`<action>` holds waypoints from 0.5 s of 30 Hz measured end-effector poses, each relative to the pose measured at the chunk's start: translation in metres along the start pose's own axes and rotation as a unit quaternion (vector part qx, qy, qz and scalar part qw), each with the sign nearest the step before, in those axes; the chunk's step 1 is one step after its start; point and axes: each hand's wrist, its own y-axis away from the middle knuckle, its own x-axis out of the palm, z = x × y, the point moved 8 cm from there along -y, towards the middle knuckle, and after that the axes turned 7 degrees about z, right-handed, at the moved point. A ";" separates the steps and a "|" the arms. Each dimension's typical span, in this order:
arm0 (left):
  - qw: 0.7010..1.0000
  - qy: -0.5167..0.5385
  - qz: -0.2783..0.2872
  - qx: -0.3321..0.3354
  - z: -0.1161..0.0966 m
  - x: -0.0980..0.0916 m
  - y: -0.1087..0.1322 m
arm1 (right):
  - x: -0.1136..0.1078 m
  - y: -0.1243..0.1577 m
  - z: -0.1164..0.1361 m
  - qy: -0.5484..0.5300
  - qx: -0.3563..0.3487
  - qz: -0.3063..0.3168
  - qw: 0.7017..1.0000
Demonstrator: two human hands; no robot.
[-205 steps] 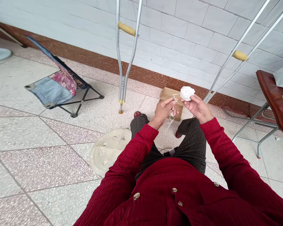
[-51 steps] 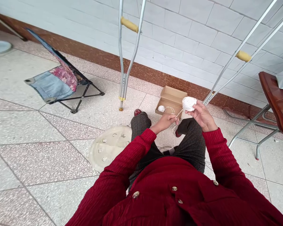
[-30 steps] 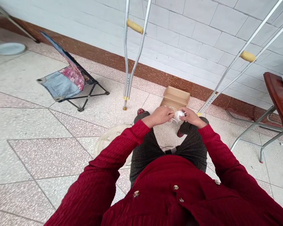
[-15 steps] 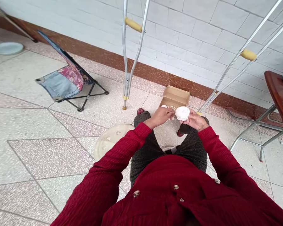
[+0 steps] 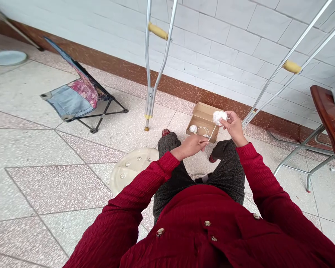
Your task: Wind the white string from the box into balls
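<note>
My right hand (image 5: 233,126) is raised over my right knee, its fingers closed round a white ball of string (image 5: 219,117). A strand of string (image 5: 212,133) runs down and left from the ball to my left hand (image 5: 194,144), which pinches it above my left knee. Behind the hands an open cardboard box (image 5: 203,117) lies on the floor with a smaller white ball of string (image 5: 193,129) inside.
Two metal crutches (image 5: 154,67) (image 5: 289,67) lean on the tiled wall. A folding fabric stool (image 5: 76,96) stands at the left, a pale round tray (image 5: 131,171) lies by my left leg, and a brown chair (image 5: 328,115) is at the right.
My hands, close together at the ball half a second ago, have drawn apart: the right hand lifted the ball up and right, the left hand pulled the strand down and left.
</note>
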 end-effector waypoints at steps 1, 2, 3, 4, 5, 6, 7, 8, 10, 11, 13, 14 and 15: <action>1.000 -0.016 0.010 0.014 -0.008 0.000 -0.001 | 0.002 0.000 -0.004 0.047 -0.009 -0.011 0.999; 0.999 -0.037 0.015 0.025 -0.015 -0.001 -0.002 | 0.006 0.001 -0.008 0.094 -0.017 -0.013 0.995; 0.997 -0.063 0.014 0.034 -0.021 -0.004 -0.004 | 0.011 0.004 -0.012 0.135 -0.021 -0.009 0.991; 0.995 -0.090 0.006 0.039 -0.026 -0.010 -0.005 | 0.017 0.007 -0.017 0.165 -0.021 -0.001 0.986; 0.993 -0.114 -0.008 0.041 -0.029 -0.018 -0.008 | 0.022 0.011 -0.023 0.178 -0.014 0.012 0.984; 0.990 -0.135 -0.027 0.040 -0.031 -0.028 -0.010 | 0.028 0.016 -0.030 0.167 -0.001 0.030 0.986; 0.987 -0.151 -0.048 0.037 -0.032 -0.038 -0.011 | 0.033 0.021 -0.036 0.131 0.017 0.051 0.990; 0.984 -0.163 -0.067 0.034 -0.031 -0.048 -0.013 | 0.038 0.026 -0.042 0.077 0.040 0.074 0.993; 0.979 -0.180 -0.087 0.033 -0.028 -0.064 -0.016 | 0.047 0.037 -0.049 -0.041 0.088 0.117 0.988; 0.978 -0.185 -0.089 0.034 -0.026 -0.069 -0.018 | 0.050 0.042 -0.050 -0.092 0.109 0.135 0.980; 0.980 -0.175 -0.093 0.035 -0.019 -0.073 -0.020 | 0.056 0.051 -0.046 -0.162 0.140 0.167 0.962; 0.983 -0.154 -0.097 0.032 -0.015 -0.073 -0.021 | 0.057 0.055 -0.042 -0.185 0.146 0.179 0.955; 0.987 -0.122 -0.102 0.027 -0.010 -0.071 -0.022 | 0.059 0.057 -0.037 -0.204 0.145 0.186 0.950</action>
